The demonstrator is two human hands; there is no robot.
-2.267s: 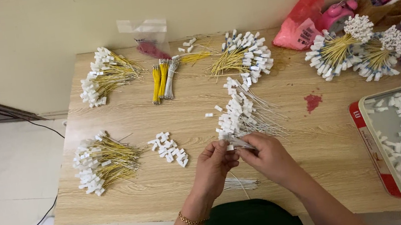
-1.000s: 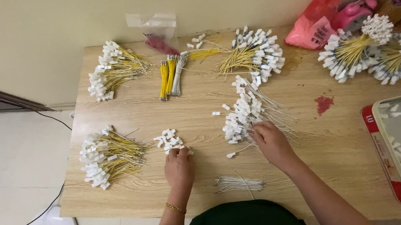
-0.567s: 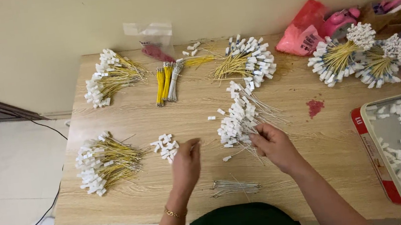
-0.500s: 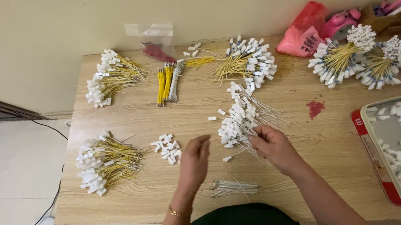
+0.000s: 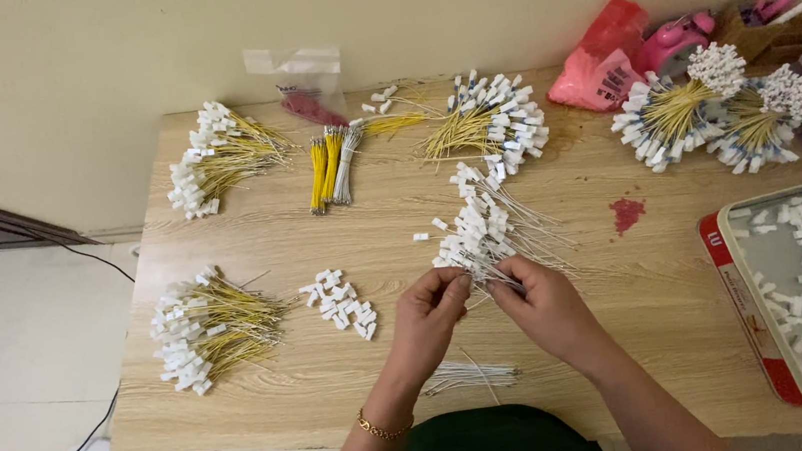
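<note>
Two of my hands meet near the middle of the frame, just below a loose pile of grey wires with white plugs [image 5: 487, 231]. My left hand [image 5: 428, 315] and my right hand [image 5: 543, 302] both pinch one thin grey wire [image 5: 488, 279] between thumb and fingertips, so the fingers are closed on it, tips almost touching. I cannot tell if a little white plug is hidden between my left fingertips.

I think this wire is very light and bendy. It would kink if I pulled hard, and it looks smooth enough to slip, so a soft pinch close to the end seems best. The plugs look like hard plastic, small and easy to drop; I would hold one by its flat sides.

Both wrists are bent up from the bottom of the frame, palms turned a bit toward each other, forearms coming in like a V. A gold bracelet [image 5: 385, 426] sits on my left wrist.

Just below my hands lies a small bunch of finished grey wires [image 5: 469, 377]. To the left is a small heap of loose white plugs [image 5: 339, 303], and further left a bundle of yellow wires [image 5: 206, 328]. At the right edge a metal tray [image 5: 735, 288] holds many more white plugs. All of it rests on a wooden table [image 5: 340, 394].
</note>
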